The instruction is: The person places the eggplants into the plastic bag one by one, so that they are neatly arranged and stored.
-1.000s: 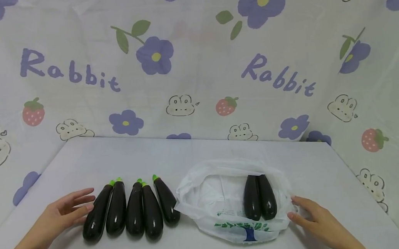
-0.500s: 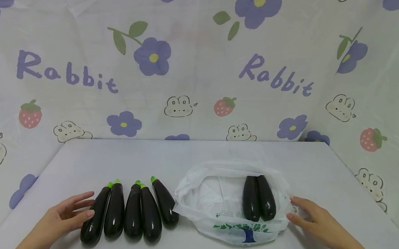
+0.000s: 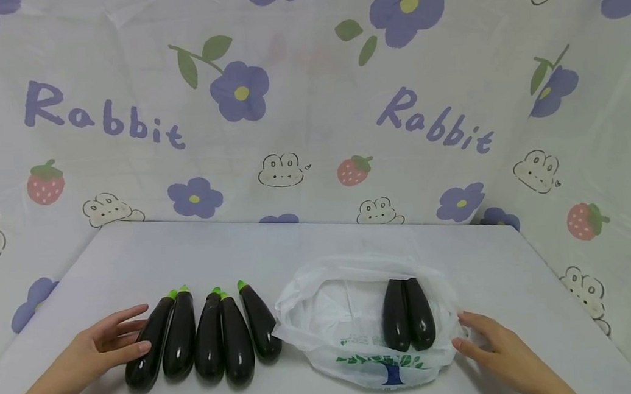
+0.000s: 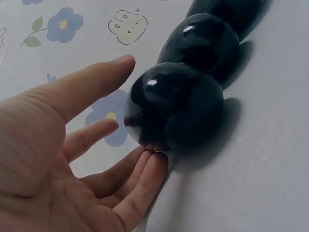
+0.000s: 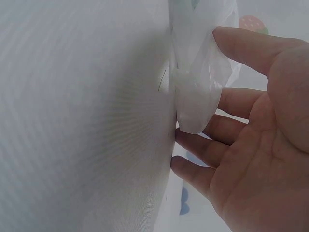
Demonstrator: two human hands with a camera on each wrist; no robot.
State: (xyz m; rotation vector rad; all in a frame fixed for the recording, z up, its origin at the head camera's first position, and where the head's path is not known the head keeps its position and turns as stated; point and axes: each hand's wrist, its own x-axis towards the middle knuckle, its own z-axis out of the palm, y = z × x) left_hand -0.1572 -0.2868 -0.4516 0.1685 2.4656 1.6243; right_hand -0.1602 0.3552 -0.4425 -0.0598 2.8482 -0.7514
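Several dark, glossy eggplants with green stem ends lie in a row on the table in the head view. My left hand (image 3: 97, 343) is beside the leftmost eggplant (image 3: 149, 349), thumb over its near side. In the left wrist view, fingertips touch the underside of that eggplant (image 4: 174, 106), and the thumb stands apart from it. Right of the row lies a white plastic bag (image 3: 331, 348) with its mouth open and two eggplants (image 3: 408, 315) in it. My right hand (image 3: 504, 348) is at the bag's right edge, its fingers loosely spread around a bag fold (image 5: 195, 96).
The white table (image 3: 231, 245) ends at a patterned cloth backdrop (image 3: 299, 119) with flowers, rabbits and strawberries. The rightmost eggplant (image 3: 261, 326) of the row lies close against the bag's left corner.
My left thumb has come a little lower along the leftmost eggplant. The head view has shifted slightly. The right hand, bag and eggplants show no clear movement.
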